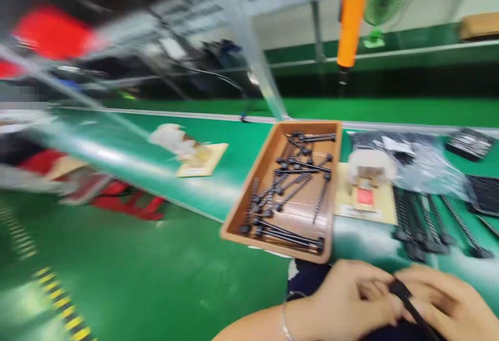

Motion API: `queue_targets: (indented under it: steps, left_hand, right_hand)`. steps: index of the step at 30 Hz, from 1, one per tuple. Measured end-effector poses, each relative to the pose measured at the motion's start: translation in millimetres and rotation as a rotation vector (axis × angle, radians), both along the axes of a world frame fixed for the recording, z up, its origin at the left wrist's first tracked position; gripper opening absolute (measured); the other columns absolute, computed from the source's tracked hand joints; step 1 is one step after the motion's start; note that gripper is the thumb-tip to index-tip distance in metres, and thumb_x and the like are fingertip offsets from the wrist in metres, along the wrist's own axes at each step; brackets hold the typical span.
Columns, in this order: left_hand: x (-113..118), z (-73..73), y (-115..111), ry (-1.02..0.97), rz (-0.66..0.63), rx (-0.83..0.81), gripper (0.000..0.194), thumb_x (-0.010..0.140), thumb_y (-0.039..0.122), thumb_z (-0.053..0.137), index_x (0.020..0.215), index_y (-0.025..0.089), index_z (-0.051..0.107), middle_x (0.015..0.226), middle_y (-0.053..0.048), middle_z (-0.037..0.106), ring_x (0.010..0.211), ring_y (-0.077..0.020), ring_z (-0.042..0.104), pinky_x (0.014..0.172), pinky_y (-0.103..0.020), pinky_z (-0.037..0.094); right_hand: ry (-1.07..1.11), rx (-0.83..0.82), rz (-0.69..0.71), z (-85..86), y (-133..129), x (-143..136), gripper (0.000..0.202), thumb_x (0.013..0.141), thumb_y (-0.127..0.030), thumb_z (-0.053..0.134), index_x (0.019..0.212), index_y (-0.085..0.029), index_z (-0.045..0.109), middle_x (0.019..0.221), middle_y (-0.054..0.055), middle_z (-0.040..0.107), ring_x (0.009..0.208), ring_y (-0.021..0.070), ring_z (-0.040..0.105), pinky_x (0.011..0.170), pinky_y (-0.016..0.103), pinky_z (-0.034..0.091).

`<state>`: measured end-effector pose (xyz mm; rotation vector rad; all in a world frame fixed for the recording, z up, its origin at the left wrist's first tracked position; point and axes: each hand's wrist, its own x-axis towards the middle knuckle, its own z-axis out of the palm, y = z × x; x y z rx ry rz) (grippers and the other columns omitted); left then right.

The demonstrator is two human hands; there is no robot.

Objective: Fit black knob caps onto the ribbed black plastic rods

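Both hands at 5 o'clock, low in frame. Left hand and right hand meet, fingers closed on one thin black ridged plastic strip. Brown shallow tray of like strips lies at 12 o'clock of the hands on the green counter.

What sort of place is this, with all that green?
Most likely a factory assembly line. A long green conveyor belt runs past, a brown tray of black ribbed plastic ties sits on it, and an orange power screwdriver hangs overhead.
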<state>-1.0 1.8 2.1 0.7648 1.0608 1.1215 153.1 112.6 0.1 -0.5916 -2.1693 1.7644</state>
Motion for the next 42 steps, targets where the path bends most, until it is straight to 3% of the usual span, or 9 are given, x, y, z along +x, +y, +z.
queue_targets:
  steps: [1, 3, 8, 13, 20, 24, 30, 36, 42]
  left_hand:
    - [-2, 3.0, 2, -0.075, 0.009, -0.122, 0.056, 0.073, 0.065, 0.074, 0.086, 0.011, 0.073, 0.066, -0.003, 0.060, 0.055, -0.0061, 0.052, 0.055, -0.017, 0.043]
    - [-8, 10.8, 5, -0.156, 0.038, -0.206, 0.053, 0.075, 0.060, 0.076, 0.089, 0.010, 0.072, 0.068, -0.004, 0.062, 0.056, -0.0074, 0.056, 0.056, -0.017, 0.046]
    - [-14, 26.0, 5, -0.295, 0.087, -0.261, 0.043, 0.080, 0.052, 0.075, 0.081, 0.009, 0.071, 0.062, -0.003, 0.061, 0.052, -0.0069, 0.058, 0.050, -0.013, 0.045]
    - [-14, 23.0, 3, -0.420, 0.110, -0.278, 0.037, 0.080, 0.045, 0.077, 0.077, 0.010, 0.065, 0.063, -0.002, 0.064, 0.050, -0.0073, 0.061, 0.046, -0.012, 0.045]
    - [-12, 20.1, 6, -0.475, 0.103, -0.311, 0.036, 0.080, 0.045, 0.078, 0.079, 0.011, 0.065, 0.056, -0.001, 0.062, 0.048, -0.0073, 0.060, 0.045, -0.011, 0.046]
    - [-13, 16.8, 2, -0.468, 0.101, -0.278, 0.038, 0.082, 0.047, 0.076, 0.084, 0.011, 0.066, 0.058, -0.001, 0.064, 0.048, -0.0076, 0.060, 0.047, -0.012, 0.047]
    - [-19, 17.7, -3, -0.228, -0.023, -0.182, 0.046, 0.083, 0.054, 0.071, 0.077, 0.012, 0.054, 0.058, -0.001, 0.062, 0.056, -0.0069, 0.059, 0.060, -0.015, 0.049]
    - [-21, 25.1, 5, 0.071, -0.160, -0.035, 0.062, 0.093, 0.061, 0.049, 0.057, 0.012, 0.053, 0.052, -0.007, 0.057, 0.052, -0.0102, 0.053, 0.053, -0.019, 0.042]
    - [-24, 27.5, 6, 0.200, -0.114, 0.079, 0.058, 0.101, 0.045, 0.043, 0.055, 0.011, 0.057, 0.054, -0.009, 0.062, 0.054, -0.0106, 0.057, 0.058, -0.018, 0.046]
  right_hand:
    - [-0.003, -0.070, -0.032, 3.5, -4, 9, 0.055, 0.106, -0.072, 0.056, 0.107, -0.018, 0.068, 0.083, 0.008, 0.065, 0.069, 0.0259, 0.065, 0.059, 0.033, 0.059]
    - [0.068, -0.206, -0.076, 11.5, -7, 13, 0.058, 0.104, -0.073, 0.059, 0.108, -0.017, 0.069, 0.078, 0.006, 0.063, 0.065, 0.0236, 0.063, 0.059, 0.031, 0.055]
    - [0.216, -0.182, -0.099, 26.0, -1, -4, 0.042, 0.107, -0.058, 0.068, 0.103, -0.017, 0.074, 0.070, 0.000, 0.056, 0.061, 0.0178, 0.051, 0.057, 0.026, 0.041]
    - [0.253, -0.166, -0.078, 27.7, -3, -4, 0.034, 0.111, -0.053, 0.065, 0.110, -0.019, 0.072, 0.075, 0.000, 0.056, 0.064, 0.0167, 0.052, 0.061, 0.026, 0.043]
    - [0.265, -0.061, -0.069, 35.1, -6, -7, 0.027, 0.111, -0.049, 0.064, 0.119, -0.024, 0.067, 0.101, 0.005, 0.057, 0.072, 0.0174, 0.054, 0.066, 0.026, 0.051]
    - [0.284, -0.009, -0.058, 38.1, -6, -12, 0.027, 0.113, -0.048, 0.061, 0.120, -0.022, 0.067, 0.096, 0.005, 0.058, 0.070, 0.0173, 0.054, 0.062, 0.024, 0.051]
    - [0.294, 0.036, -0.093, 30.9, -7, -13, 0.027, 0.110, -0.045, 0.067, 0.111, -0.018, 0.069, 0.088, 0.003, 0.057, 0.061, 0.0151, 0.051, 0.056, 0.024, 0.047]
    - [0.313, 0.100, -0.087, 30.8, -8, -9, 0.029, 0.109, -0.044, 0.071, 0.103, -0.016, 0.067, 0.079, 0.000, 0.054, 0.059, 0.0140, 0.051, 0.053, 0.023, 0.043]
    - [0.285, 0.032, -0.044, 35.9, -6, -5, 0.030, 0.111, -0.046, 0.065, 0.104, -0.017, 0.068, 0.081, 0.000, 0.055, 0.062, 0.0148, 0.053, 0.056, 0.022, 0.048]
